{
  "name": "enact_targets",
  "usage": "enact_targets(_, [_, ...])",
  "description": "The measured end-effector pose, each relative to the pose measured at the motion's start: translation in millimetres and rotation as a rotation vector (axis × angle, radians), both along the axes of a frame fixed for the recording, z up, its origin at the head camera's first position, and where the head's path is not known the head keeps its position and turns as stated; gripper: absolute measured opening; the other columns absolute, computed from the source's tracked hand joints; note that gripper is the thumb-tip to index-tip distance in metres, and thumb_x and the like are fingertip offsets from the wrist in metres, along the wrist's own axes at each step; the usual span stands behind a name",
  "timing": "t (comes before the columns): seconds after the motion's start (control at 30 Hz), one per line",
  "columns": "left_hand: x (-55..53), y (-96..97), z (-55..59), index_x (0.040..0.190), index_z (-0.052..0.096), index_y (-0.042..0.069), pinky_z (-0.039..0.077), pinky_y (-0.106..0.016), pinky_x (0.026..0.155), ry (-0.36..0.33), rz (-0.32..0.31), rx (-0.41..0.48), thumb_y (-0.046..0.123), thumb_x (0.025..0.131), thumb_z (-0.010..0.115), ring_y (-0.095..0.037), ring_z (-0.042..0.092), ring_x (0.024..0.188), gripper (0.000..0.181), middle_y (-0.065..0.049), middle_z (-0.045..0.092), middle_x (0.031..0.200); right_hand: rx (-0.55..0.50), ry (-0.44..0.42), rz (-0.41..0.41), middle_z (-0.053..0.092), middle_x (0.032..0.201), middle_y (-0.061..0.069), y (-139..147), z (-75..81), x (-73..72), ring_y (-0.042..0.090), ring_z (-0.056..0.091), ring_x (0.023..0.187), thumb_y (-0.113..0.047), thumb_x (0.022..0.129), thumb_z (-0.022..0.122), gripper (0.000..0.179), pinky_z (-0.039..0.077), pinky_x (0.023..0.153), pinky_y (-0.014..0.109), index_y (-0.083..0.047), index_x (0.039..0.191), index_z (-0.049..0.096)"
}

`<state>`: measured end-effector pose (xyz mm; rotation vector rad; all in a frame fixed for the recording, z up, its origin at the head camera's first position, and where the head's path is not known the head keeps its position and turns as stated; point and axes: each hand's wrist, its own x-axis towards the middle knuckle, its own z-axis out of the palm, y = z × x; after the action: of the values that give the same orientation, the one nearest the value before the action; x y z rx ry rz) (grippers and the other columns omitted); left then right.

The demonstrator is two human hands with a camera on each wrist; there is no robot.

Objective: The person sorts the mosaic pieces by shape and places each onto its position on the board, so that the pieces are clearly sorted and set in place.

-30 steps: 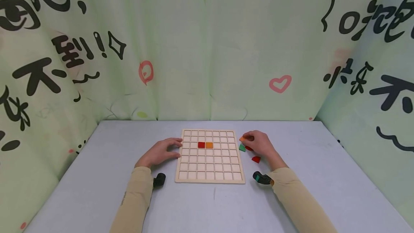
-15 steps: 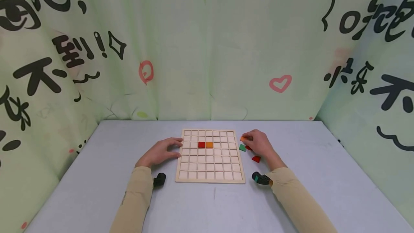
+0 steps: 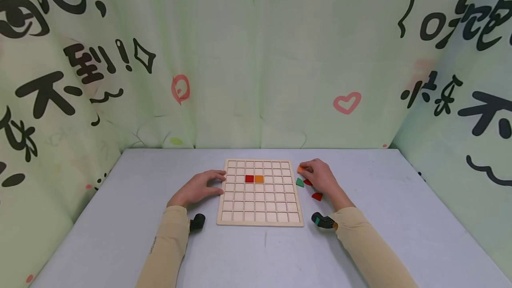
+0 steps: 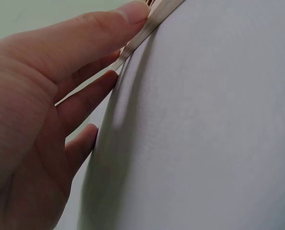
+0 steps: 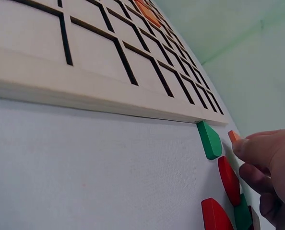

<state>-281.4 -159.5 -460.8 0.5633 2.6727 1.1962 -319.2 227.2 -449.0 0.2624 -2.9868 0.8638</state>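
A wooden grid board [image 3: 260, 224] lies on the table, with a red square [image 3: 249, 179] and an orange square [image 3: 259, 179] side by side in its cells. My left hand [image 3: 198, 188] rests against the board's left edge, thumb and fingertips touching it with the fingers extended. Just off the board's far right side, my right hand [image 3: 320, 177] pinches a small orange piece [image 5: 233, 136] between thumb and finger; the fingers cover most of it. Near that hand lie a green piece [image 5: 209, 140] and a red piece [image 5: 229, 179] with a curved edge.
Another red piece [image 3: 317, 197] lies nearer the right wrist. A second green piece [image 5: 243, 213] shows partly hidden behind the red ones in the right wrist view. A printed curtain [image 3: 260, 66] encloses the table [image 3: 256, 261] at the back and sides.
My right hand has shifted very slightly away from me, still pinching the orange piece. The left hand and the board have stayed in place.
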Motion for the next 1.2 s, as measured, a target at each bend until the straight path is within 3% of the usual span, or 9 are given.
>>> enact_targets(0.3, [1.9,0.4,1.1,0.121,0.066,0.009,0.029,-0.047,0.116,-0.001,0.007,0.01,0.018,0.086,0.077,-0.029,0.036,0.14,0.039,-0.004,0.05,0.145,-0.098,-0.023,-0.035,0.051,0.131,0.022,-4.9,5.4,2.3,0.038,0.054,0.117,-0.013,0.098,0.059,0.035,0.051,0.095,0.047,-0.001,0.13,0.061])
enact_targets(0.53, [2.6,1.4,2.4,0.122,0.066,0.008,0.029,-0.047,0.116,-0.007,0.015,0.008,0.017,0.085,0.077,-0.029,0.036,0.141,0.039,-0.003,0.05,0.145,-0.149,-0.026,-0.032,0.051,0.133,0.019,-13.3,10.9,6.7,0.035,0.056,0.115,-0.015,0.097,0.062,0.035,0.055,0.089,0.042,-0.004,0.13,0.062])
enact_targets(0.7, [1.5,0.6,1.0,0.121,0.066,0.009,0.029,-0.046,0.116,-0.004,0.015,0.002,0.017,0.085,0.077,-0.028,0.036,0.141,0.038,-0.003,0.05,0.145,-0.186,-0.027,-0.017,0.051,0.131,0.017,-19.4,12.1,8.0,0.034,0.057,0.112,-0.015,0.095,0.063,0.034,0.056,0.084,0.038,-0.004,0.128,0.064])
enact_targets(1.2, [0.1,0.5,-0.3,0.121,0.066,0.008,0.029,-0.047,0.116,0.009,0.003,0.003,0.018,0.086,0.076,-0.029,0.036,0.14,0.039,-0.004,0.05,0.145,-0.24,-0.049,0.035,0.057,0.125,0.013,-38.4,8.8,15.5,0.029,0.059,0.108,-0.015,0.093,0.068,0.033,0.053,0.089,0.04,-0.007,0.124,0.067])
